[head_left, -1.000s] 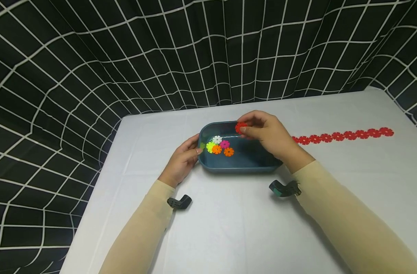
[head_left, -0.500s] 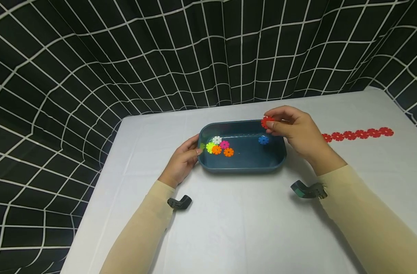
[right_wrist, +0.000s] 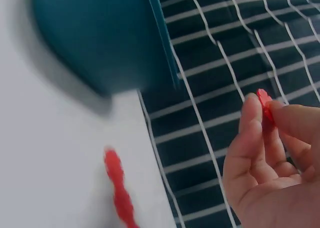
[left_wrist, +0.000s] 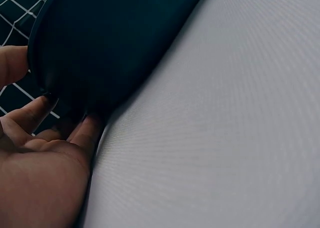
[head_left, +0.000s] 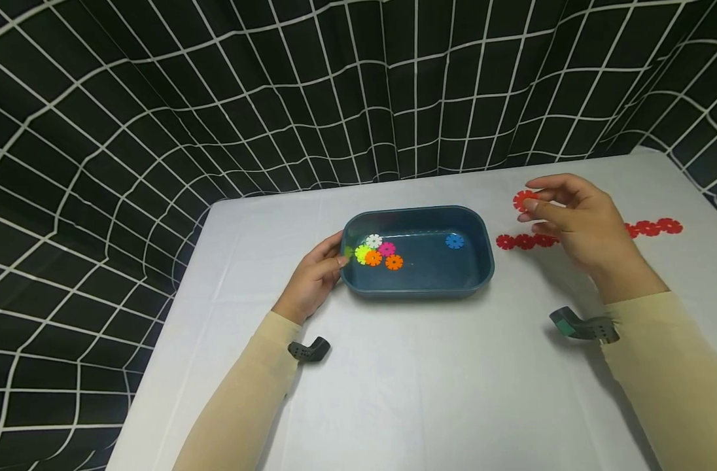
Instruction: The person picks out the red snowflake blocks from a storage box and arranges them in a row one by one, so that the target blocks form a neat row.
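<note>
Between thumb and fingertips my right hand (head_left: 588, 222) pinches a red notched disc (head_left: 524, 201), held above the table right of the dark teal bin (head_left: 417, 294). In the right wrist view the red disc (right_wrist: 265, 105) is seen nearly edge-on. Below that hand a row of red discs (head_left: 524, 242) lies on the cloth, its middle hidden by the hand. My left hand (head_left: 311, 278) grips the bin's left end, thumb over the rim and fingers outside. Inside the bin sit white (head_left: 373, 242), yellow, pink (head_left: 386, 249) and orange (head_left: 394, 262) discs at left and a blue disc (head_left: 455, 241) at right.
A white cloth (head_left: 394, 379) covers the table. Black curtains with a white grid (head_left: 335, 98) hang behind and at both sides, close to the table's edges. Each sleeve carries a small dark wrist camera (head_left: 582, 327).
My right hand has carried the red disc rightward from over the bin to above the row. This uncovers the blue disc and the row's left end. My left hand stays on the bin.
</note>
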`<state>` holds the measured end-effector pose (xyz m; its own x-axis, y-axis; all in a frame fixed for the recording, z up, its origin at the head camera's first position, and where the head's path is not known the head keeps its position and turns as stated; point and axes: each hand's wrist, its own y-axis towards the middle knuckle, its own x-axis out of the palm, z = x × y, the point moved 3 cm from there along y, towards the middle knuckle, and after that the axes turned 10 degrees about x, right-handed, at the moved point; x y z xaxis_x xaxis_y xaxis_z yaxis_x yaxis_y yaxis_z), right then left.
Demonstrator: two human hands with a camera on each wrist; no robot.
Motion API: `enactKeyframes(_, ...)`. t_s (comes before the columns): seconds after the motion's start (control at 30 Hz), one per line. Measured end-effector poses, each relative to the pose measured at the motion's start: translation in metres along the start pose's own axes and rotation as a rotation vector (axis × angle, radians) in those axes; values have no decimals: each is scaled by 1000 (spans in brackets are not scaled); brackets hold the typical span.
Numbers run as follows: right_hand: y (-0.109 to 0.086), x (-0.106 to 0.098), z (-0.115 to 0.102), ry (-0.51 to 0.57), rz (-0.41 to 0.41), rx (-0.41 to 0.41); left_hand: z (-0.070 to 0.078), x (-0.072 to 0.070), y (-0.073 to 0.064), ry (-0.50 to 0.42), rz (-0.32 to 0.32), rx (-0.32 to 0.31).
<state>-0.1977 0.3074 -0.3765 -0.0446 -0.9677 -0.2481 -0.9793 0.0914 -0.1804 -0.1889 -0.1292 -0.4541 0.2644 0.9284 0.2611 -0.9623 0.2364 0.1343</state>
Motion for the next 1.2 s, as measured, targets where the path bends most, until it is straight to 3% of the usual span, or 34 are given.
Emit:
enactKeyframes(0.13,4,-30,7,245,-7,24,0,1,0,4,-4,3)
enactKeyframes(0.23,7,-53,15,415,31,24,0,1,0,7,-10,7)
enactKeyframes(0.5,10,-104,44,468,256,74,0,1,0,2,-13,3)
enactKeyframes(0.73,18,-137,71,641,320,-5,2,3,-1,4,-7,1)
enactKeyframes(0.87,19,-150,86,642,397,10,1,3,0,4,-5,0)
enactKeyframes(1.2,28,-178,125,439,548,111,2,1,-1,5,-16,15)
